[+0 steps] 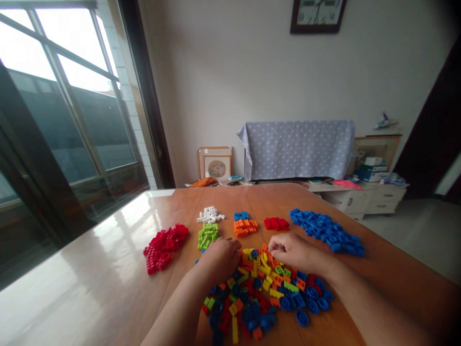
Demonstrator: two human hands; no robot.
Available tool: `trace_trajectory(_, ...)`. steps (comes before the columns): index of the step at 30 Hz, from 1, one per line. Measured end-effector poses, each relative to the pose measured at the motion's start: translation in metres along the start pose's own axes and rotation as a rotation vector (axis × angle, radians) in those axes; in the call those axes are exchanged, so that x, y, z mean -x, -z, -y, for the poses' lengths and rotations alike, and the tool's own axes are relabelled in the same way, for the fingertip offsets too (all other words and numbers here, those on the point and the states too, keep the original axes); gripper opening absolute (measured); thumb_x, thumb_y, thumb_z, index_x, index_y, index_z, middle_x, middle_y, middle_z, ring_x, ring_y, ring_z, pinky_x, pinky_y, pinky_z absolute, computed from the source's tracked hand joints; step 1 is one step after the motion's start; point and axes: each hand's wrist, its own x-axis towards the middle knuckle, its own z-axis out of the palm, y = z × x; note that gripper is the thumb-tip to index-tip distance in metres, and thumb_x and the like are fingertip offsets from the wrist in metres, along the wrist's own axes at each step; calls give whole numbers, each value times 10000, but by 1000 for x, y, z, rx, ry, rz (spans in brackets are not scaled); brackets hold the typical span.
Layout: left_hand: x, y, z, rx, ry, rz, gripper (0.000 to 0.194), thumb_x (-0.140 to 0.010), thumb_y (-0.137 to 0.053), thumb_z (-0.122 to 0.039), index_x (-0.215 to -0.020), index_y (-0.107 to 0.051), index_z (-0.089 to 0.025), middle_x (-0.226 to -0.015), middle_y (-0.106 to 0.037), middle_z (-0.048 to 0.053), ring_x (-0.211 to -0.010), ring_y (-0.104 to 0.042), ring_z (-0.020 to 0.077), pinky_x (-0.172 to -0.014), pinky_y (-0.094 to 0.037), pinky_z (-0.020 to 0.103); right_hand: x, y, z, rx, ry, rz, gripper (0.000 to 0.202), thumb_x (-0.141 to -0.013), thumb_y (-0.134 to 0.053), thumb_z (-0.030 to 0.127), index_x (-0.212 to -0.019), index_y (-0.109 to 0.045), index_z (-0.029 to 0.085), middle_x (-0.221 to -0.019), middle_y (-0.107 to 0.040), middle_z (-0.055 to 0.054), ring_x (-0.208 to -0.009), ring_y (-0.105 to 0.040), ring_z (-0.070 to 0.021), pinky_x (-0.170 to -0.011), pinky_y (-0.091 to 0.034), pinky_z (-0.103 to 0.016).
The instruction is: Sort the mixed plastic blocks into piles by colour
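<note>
A mixed pile of yellow, orange, red, green and blue building bricks [266, 283] lies on the wooden table near me. Over its upper left edge is my left hand [221, 258], back up, with fingers bent down and their tips hidden. My right hand [288, 247] is at the pile's upper right edge, its fingers curled together beside an orange brick; whatever they hold, if anything, is hidden. Just beyond my left hand are lime green bricks [208, 235]. Orange bricks [246, 228] and red bricks [276, 224] form small groups beyond the pile.
White bricks [211, 215] and a few blue bricks [241, 216] lie farther back on the table [122, 259]. A red heap [166, 247] is at left, a large blue heap [326, 230] at right. Behind the table stands a low cabinet [383, 201].
</note>
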Motion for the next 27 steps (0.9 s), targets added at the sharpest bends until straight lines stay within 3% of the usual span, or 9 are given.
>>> trace_trajectory(5, 0, -5, 0, -38, -1, 10, 212, -915, -458, -242, -851, -656, -201, -940, -708, 87, -876, -642, 215, -764, -465, 289, -1, -12, 14, 65, -5, 59, 168, -802, -570, 225, -852, -730, 217, -645, -632, 26, -595, -533, -124, -531, -302, -208)
trace_trajectory(10, 0, -5, -1, -51, 9, 33, 200, -905, -471, -253, -888, -664, -204, -946, -717, 90, -886, -652, 230, -777, -475, 305, -2, -13, 23, 132, 46, 48, 179, -801, -579, 210, -888, -735, 222, -807, -695, 3, -694, -573, -134, -615, -335, -219)
trace_trajectory(14, 1, -3, -3, -55, 7, 44, 204, -907, -469, -268, -893, -663, -208, -959, -718, 89, -879, -652, 235, -770, -482, 311, -1, -13, 25, 187, 13, 81, 199, -797, -576, 204, -924, -726, 240, -802, -691, 9, -698, -575, -141, -617, -318, -226)
trace_trajectory(23, 2, -3, -3, -61, 6, 47, 200, -881, -479, -244, -898, -674, -204, -966, -716, 89, -879, -647, 245, -749, -483, 316, 2, -4, 25, 243, -57, 100, 142, -836, -590, 278, -911, -707, 254, -766, -692, 9, -696, -582, -154, -591, -262, -245)
trace_trajectory(27, 1, -5, -2, -49, 3, 46, 199, -885, -487, -251, -927, -677, -210, -976, -714, 91, -899, -650, 245, -769, -481, 315, 0, -8, 30, 263, -97, 80, 176, -869, -602, 387, -902, -716, 257, -798, -723, -2, -728, -607, -165, -600, -261, -254)
